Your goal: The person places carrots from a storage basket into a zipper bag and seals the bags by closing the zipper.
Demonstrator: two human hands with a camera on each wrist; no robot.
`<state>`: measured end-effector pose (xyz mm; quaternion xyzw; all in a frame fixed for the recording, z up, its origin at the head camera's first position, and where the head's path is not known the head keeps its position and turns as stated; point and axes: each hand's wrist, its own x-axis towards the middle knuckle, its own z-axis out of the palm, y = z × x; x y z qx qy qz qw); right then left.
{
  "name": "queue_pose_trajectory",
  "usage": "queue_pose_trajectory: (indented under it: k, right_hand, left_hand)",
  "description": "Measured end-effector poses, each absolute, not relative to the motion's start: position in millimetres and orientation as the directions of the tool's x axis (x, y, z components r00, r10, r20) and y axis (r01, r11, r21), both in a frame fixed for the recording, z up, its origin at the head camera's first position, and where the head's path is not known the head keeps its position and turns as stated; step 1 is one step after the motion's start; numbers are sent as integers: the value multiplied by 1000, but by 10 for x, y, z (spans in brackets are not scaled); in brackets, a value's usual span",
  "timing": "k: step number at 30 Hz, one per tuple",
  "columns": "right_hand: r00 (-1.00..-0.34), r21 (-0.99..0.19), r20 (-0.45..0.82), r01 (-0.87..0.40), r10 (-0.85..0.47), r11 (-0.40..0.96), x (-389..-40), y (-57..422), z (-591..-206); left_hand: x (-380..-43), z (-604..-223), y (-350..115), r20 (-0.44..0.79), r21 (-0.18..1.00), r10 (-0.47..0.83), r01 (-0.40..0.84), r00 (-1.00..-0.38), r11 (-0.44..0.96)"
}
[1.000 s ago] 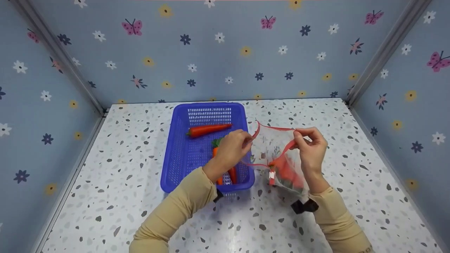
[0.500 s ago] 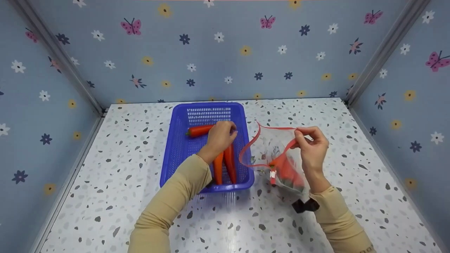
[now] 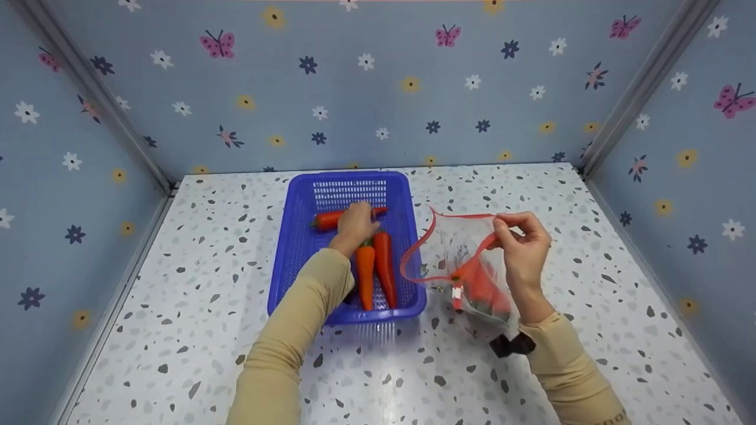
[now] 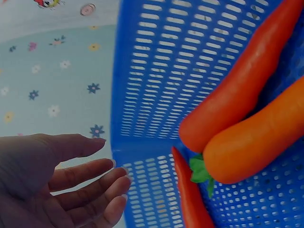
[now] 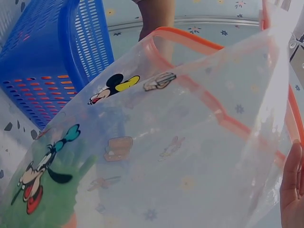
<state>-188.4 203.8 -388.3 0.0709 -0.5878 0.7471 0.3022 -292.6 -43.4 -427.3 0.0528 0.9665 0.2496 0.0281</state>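
My left hand (image 3: 356, 223) reaches over the back of the blue basket (image 3: 283, 260), above a red chilli pepper (image 3: 328, 221) lying crosswise. In the left wrist view its fingers are relaxed and hold nothing. Nearer the basket's front, an orange carrot (image 3: 366, 277) with a green top and another red chilli pepper (image 3: 385, 265) lie side by side. To the basket's right, my right hand (image 3: 525, 248) pinches the red zip edge of a clear zip bag (image 3: 443, 248). The bag's mouth gapes toward the basket. Orange-red vegetables (image 3: 481, 286) show through the bag's lower part.
The basket stands on a white speckled table (image 3: 195, 330). Flowered blue panels (image 3: 354, 88) close in the back and both sides. Cartoon figures (image 5: 42, 171) are printed on the bag, and a white slider (image 3: 457, 294) sits on its zip.
My left hand has let go of the bag's left edge and moved left over the basket's back. The bag's mouth stays spread. My right hand holds nearly the same place.
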Motion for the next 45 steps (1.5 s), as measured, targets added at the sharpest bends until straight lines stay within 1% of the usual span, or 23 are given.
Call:
queue_pose_trajectory:
  k: [5,10,15,17,18,21,22,24,25,26,27,29,30,31,32,35,37,38,42,44,45]
  right_hand:
    - [-806,-830,467,-542,363,-135,-1889,2037,-3901]
    - [-803,-815,475,-556,359,-166,-1891,2022,-3920]
    - [-804,-820,468,-550,367,-157,-1887,2019,-3926]
    - [-805,-821,466,-548,368,-159,-1886,2017,-3926]
    - [-805,-821,465,-548,367,-160,-1885,2016,-3927]
    - [-806,-821,466,-548,366,-161,-1882,2013,-3928]
    - [-806,-821,465,-547,366,-163,-1882,2012,-3928]
    - [-808,-823,461,-544,368,-164,-1883,2012,-3929]
    - [-809,-825,458,-542,369,-164,-1883,2013,-3929]
    - [-810,-826,455,-539,370,-164,-1884,2013,-3930]
    - [-811,-828,452,-536,371,-164,-1885,2013,-3931]
    - [-813,-832,447,-531,372,-162,-1886,2013,-3933]
    - [-814,-834,446,-529,372,-159,-1886,2013,-3935]
    - [-815,-835,445,-527,372,-155,-1885,2013,-3935]
    - [-815,-838,444,-525,373,-150,-1883,2013,-3935]
    - [-814,-843,445,-522,373,-134,-1877,2014,-3935]
    - [-813,-845,448,-521,371,-122,-1875,2014,-3936]
    - [-812,-845,450,-522,371,-118,-1874,2014,-3936]
    - [-813,-850,449,-516,372,-102,-1875,2014,-3936]
    - [-815,-854,441,-510,375,-104,-1874,2015,-3935]
    - [-816,-856,438,-507,377,-104,-1875,2015,-3935]
  left_hand:
    - [-2971,-4394,-466,-113,474,72,10,-991,881]
    - [-2987,-4504,-502,-140,474,53,-20,-989,880]
    - [-3030,-4636,-545,-245,518,40,-95,-969,850]
    - [-3101,-4774,-589,-281,527,51,-109,-958,843]
    - [-3189,-4929,-623,-270,536,66,-93,-961,839]
    - [-3335,-5225,-709,-357,620,64,-185,-932,763]
    - [-3405,-5340,-736,-392,652,55,-235,-918,721]
    - [-3408,-5396,-772,-451,707,51,-322,-891,629]
    - [-3428,-5443,-793,-474,713,59,-344,-879,611]
    - [-3473,-5539,-829,-452,728,89,-309,-888,613]
    - [-3517,-5625,-855,-455,723,105,-298,-884,623]
    - [-3613,-5812,-898,-430,723,152,-239,-890,648]
    - [-3734,-6008,-921,-430,713,160,-225,-888,665]
    - [-3770,-6064,-931,-434,703,178,-208,-883,680]
    - [-3785,-6097,-929,-454,697,173,-228,-874,680]
    - [-3811,-6140,-899,-489,667,158,-251,-858,702]
    - [-3759,-6041,-878,-525,652,148,-284,-838,703]
    - [-3748,-6043,-863,-518,647,136,-283,-844,708]
    - [-3704,-5968,-842,-556,639,145,-310,-818,704]
    - [-3707,-6004,-826,-532,629,144,-277,-834,726]
    - [-3682,-5944,-824,-538,625,152,-271,-829,732]
